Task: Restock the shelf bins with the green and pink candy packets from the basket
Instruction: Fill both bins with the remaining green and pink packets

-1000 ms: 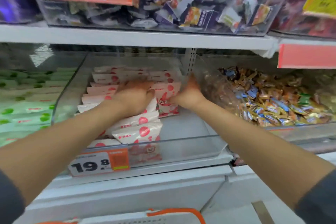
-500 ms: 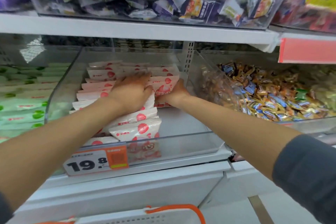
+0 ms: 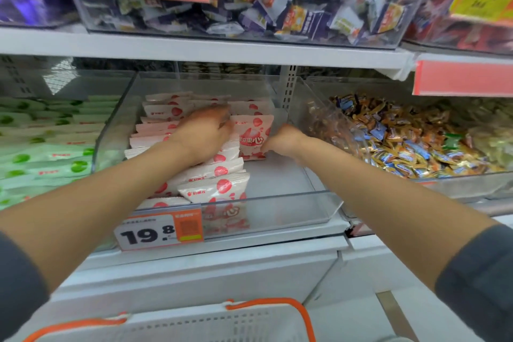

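L hand [image 3: 205, 133] lies flat, fingers relaxed, on stacked pink-white candy packets [image 3: 213, 189] in clear plastic shelf bin [image 3: 291, 203]. R hand [image 3: 283, 140] pinches edge of upright pink packet [image 3: 254, 133] beside the stack.

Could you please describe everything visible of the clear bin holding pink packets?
The clear bin is see-through plastic, on the lower shelf between green packets and wrapped candies. Its front wall bears a 19.8 price tag. Rows of pink packets line its left and back; its front-right floor is bare. The left hand rests on them; the right hand grips one.
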Motion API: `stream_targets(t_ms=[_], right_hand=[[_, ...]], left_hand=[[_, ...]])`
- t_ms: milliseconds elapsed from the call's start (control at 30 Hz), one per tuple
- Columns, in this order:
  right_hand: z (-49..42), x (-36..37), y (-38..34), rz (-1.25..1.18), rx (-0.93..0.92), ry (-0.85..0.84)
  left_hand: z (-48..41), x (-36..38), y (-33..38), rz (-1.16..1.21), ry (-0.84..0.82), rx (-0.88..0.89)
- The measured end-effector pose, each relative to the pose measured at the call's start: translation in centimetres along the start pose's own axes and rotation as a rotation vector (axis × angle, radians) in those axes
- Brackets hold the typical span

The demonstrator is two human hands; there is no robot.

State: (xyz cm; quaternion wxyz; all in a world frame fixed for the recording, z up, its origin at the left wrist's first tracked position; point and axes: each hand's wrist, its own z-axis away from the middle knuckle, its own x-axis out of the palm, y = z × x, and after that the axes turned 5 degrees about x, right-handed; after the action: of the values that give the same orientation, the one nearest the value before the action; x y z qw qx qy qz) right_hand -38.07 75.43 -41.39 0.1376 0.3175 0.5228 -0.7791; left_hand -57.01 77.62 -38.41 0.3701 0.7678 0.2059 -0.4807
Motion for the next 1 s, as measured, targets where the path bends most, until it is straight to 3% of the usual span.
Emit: stream_targets(t_ms=[133, 233, 367, 500, 567, 667, 733, 833, 900, 967, 1000], right_hand=[[5.7, -1.0, -1.0, 0.087, -0.19, 0.235], [12.3, 0.5, -1.6, 0.043, -0.484, 0.452], [19.2, 5.9, -0.2, 0.007, -0.608, 0.309], [21.8, 13.1, 4.3, 0.113, -0.517, 0.027], [22.0, 16.5, 7.0, 0.301, -0.44, -0.158], [21.9, 20.8, 10.3, 0.651, -0.321, -0.476], [21.8, 23.3, 12.0, 0.761, -0.2, -0.629], [22.6, 26.0, 13.2, 0.585, 0.059, -0.725], [23.7, 27.9, 13.9, 0.408, 0.316, -0.815], [25.1, 30.2, 14.8, 0.396, 0.411, -0.869], [25.6, 31.5, 15.6, 0.388, 0.388, -0.815]], left_hand=[[3.1, -1.9, 2.6, 0.037, 0.171, -0.048], [7.8, -3.2, 4.9, 0.059, 0.29, -0.095], [15.8, -2.7, 6.1, 0.126, 0.222, -0.17], [23.0, 1.4, 3.9, 0.141, -0.039, -0.338], [25.9, 4.2, 1.3, 0.127, -0.221, -0.443], [29.3, 7.8, -2.5, 0.166, -0.492, -0.45], [31.4, 9.8, -5.1, 0.136, -0.709, -0.455], [33.8, 12.4, -8.9, -0.014, -0.894, -0.442], [34.2, 13.2, -10.0, -0.056, -0.904, -0.402], [33.6, 13.7, -10.2, -0.048, -0.874, -0.398], [33.3, 13.7, -10.0, -0.036, -0.881, -0.406]])
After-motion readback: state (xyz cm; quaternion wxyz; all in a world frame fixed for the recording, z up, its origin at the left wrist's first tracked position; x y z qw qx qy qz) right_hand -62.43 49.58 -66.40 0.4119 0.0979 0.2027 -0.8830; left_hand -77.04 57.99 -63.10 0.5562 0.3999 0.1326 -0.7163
